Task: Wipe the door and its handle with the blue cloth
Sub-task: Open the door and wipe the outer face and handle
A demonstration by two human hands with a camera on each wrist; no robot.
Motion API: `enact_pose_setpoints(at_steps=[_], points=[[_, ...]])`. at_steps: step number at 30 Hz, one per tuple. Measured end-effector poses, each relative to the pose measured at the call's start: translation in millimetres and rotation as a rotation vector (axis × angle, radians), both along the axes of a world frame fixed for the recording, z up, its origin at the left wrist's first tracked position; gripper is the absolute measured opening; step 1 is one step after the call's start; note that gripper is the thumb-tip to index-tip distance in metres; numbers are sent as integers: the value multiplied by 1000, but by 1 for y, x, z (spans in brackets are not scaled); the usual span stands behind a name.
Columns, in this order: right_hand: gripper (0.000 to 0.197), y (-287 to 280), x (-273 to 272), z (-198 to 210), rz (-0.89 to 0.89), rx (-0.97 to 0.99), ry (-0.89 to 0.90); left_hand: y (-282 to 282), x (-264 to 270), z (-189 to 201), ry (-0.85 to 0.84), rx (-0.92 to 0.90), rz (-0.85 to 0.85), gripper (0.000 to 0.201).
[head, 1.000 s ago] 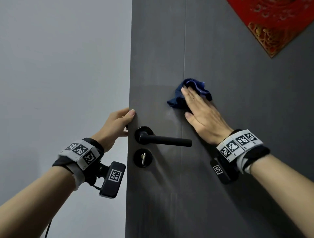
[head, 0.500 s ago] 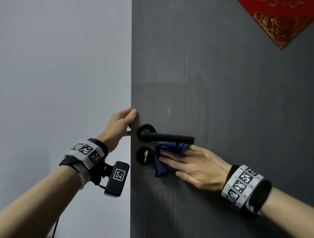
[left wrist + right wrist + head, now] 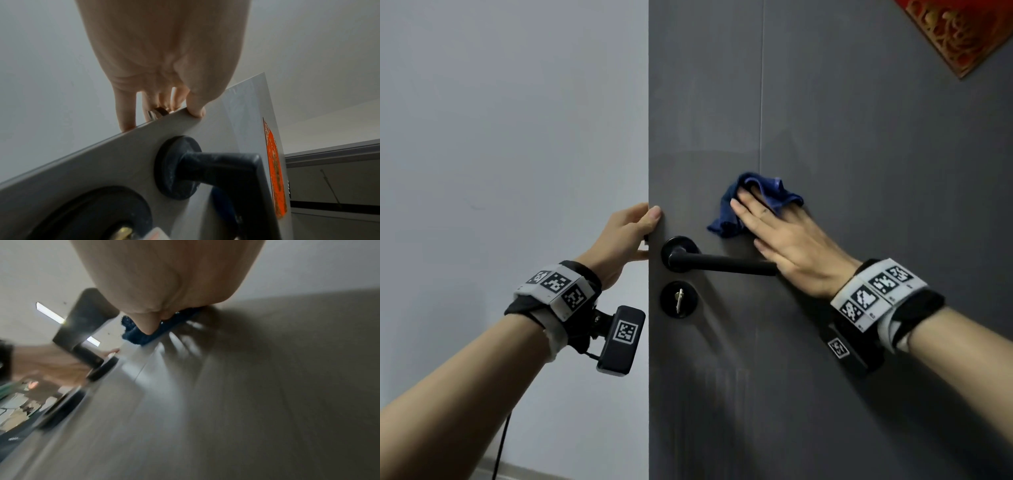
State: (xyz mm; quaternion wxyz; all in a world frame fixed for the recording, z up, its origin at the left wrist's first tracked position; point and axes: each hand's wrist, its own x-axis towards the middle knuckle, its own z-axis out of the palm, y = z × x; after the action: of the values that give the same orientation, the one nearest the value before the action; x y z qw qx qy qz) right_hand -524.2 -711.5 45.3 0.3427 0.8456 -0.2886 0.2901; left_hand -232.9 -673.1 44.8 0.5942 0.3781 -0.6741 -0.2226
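The blue cloth (image 3: 755,202) lies bunched against the grey door (image 3: 859,205), just above the black lever handle (image 3: 719,263) and a little right of the door's free edge. The right hand (image 3: 794,246) presses it flat to the panel, fingers straight and slightly spread over the fabric, with folds of cloth showing above and left of the fingertips. The heel of that hand covers the lever's far end; whether it touches the lever is hard to tell, since the right wrist view is blurred. Below the lever's round rose sits a black lock (image 3: 678,299) with a key in it. The left hand (image 3: 626,240) grips the door's edge just above the rose, thumb on the near face and fingers curled round the far side. A red ornament (image 3: 959,31) hangs at the door's upper right. A pale wall (image 3: 510,171) fills the left.
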Motion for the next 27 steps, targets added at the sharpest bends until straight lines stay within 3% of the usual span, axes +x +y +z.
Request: enact_pose_setpoints(at_steps=[4,8,11,16,18,21,27], points=[[63,4,-2,-67,36,118,-31,-8,-1,-3,31,28,13,41],[62,16,22,-137,-59,286,87,-14,-3,-4,64,30,25,42],[63,18,37,-163,-6,244,39,-13,-5,-8,88,20,1,38],[61,17,41,-155,-11,69,-37,-9,2,-55,167,121,-151,28],[58,16,49,-150,5,60,-91,-12,2,-76,194,157,-159,33],[57,11,57,-139,-9,19,-180,-17,2,-87,216,160,-150,22],[65,-3,64,-111,-69,-53,-391,-18,13,-98,-18,137,-150,46]])
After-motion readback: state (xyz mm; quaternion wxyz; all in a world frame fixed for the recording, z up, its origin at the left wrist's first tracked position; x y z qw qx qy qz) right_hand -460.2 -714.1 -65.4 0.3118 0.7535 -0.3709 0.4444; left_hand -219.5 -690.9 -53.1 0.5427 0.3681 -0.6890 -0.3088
